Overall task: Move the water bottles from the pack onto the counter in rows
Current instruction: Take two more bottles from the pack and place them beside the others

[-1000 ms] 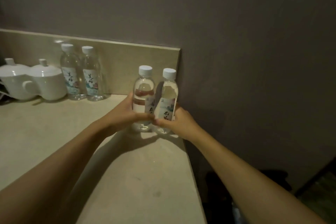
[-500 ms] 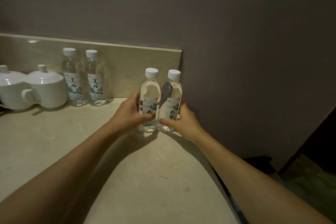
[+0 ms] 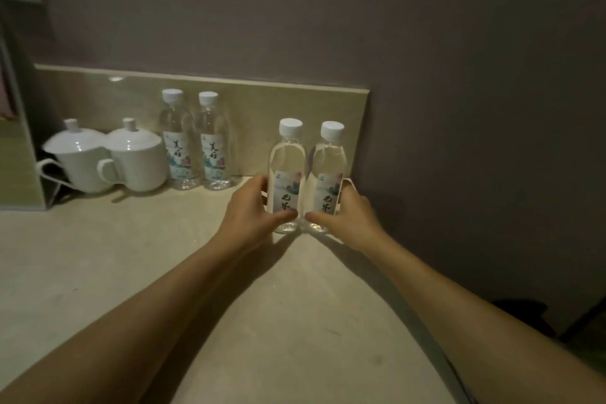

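Two bottles stood gripped on the counter [image 3: 131,272].
The left hand [image 3: 249,210] wrapped the left bottle [image 3: 286,174]; the right hand [image 3: 351,216] wrapped the right bottle [image 3: 328,177], both upright, touching.

4 clear water bottles, white caps, printed labels w/ dark script, all upright on the bench. Back pair [image 3: 195,141] stands side by side, just about touching, vs. the back edge, mid-bench. Front pair: left bottle [image 3: 286,174] & right bottle [image 3: 328,174], also side by side & touching, nearer the bench's right edge, a bit fwd of the back edge. All capped & full.
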A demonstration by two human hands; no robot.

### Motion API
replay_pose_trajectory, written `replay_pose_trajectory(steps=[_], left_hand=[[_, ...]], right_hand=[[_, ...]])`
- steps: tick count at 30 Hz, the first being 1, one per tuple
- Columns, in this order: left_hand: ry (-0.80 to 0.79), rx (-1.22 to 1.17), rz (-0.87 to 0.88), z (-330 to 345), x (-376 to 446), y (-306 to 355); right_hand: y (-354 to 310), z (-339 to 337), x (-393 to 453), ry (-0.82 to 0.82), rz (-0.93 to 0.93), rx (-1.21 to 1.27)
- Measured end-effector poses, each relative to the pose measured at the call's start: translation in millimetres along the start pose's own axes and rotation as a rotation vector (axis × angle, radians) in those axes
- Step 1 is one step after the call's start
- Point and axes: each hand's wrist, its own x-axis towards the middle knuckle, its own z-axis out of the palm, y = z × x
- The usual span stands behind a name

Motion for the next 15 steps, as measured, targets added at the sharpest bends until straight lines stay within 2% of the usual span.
replay_pose_trajectory(steps=[15], left_hand=[[0.245,-0.014,-0.109,-25,40,-37]], right_hand=[[-37,53,56,-0.024,-0.002,0.017]])
